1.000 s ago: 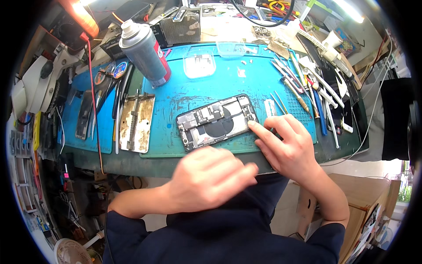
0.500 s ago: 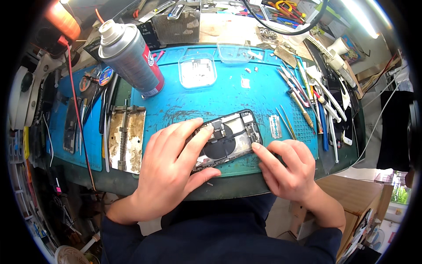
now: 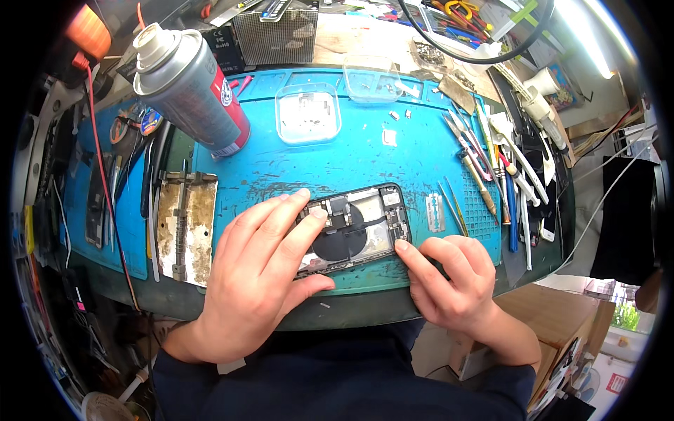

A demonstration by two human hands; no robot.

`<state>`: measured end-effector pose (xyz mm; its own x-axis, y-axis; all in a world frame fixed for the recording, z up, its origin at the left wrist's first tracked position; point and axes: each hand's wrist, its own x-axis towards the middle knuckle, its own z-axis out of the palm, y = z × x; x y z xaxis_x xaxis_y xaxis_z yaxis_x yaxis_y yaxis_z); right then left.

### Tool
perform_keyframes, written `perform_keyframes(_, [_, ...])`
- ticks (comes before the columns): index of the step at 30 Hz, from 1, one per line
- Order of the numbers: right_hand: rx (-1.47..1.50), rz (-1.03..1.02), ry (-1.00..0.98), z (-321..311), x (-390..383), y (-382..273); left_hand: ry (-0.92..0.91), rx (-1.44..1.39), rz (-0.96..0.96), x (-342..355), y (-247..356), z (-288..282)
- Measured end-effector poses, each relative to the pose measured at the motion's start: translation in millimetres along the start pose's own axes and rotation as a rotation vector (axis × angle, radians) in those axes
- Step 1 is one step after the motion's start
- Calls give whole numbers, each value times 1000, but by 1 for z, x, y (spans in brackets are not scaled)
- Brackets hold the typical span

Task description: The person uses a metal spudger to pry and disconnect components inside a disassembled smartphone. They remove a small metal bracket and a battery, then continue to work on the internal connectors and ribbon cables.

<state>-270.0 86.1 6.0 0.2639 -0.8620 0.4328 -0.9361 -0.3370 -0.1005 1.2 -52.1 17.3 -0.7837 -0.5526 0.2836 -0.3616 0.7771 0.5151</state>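
**I Am Wearing Dark Blue**

My top (image 3: pixel 337 382) is very dark blue, nearly black, and looks plain. My left sleeve (image 3: pixel 184 386) is short and stops near my elbow, below my left hand (image 3: pixel 256 277). My right sleeve (image 3: pixel 500 393) stops near the elbow too, below my right hand (image 3: pixel 453 281). Both hands and forearms (image 3: pixel 509 333) are bare. My nails (image 3: pixel 401 244) look short.
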Motion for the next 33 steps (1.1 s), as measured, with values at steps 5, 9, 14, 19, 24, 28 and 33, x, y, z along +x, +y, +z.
perform_keyframes(5, [16,-3,-25,-1,-1,1,-12,-25,-31,3,0,1])
perform_keyframes(9, [20,6,-38,-2,2,0,6,-20,-39,5,3,2])
perform_keyframes(14, [32,-14,15,-2,0,1,40,79,93,10,27,14])
perform_keyframes(19, [-24,37,211,-2,-13,4,53,49,120,11,39,42])
perform_keyframes(24, [-172,274,155,-11,-11,14,25,128,127,12,41,46])
perform_keyframes(28, [-96,315,98,-12,-16,24,69,98,130,14,40,45])
perform_keyframes(33, [-140,337,174,-21,-18,30,223,110,167,8,22,19])
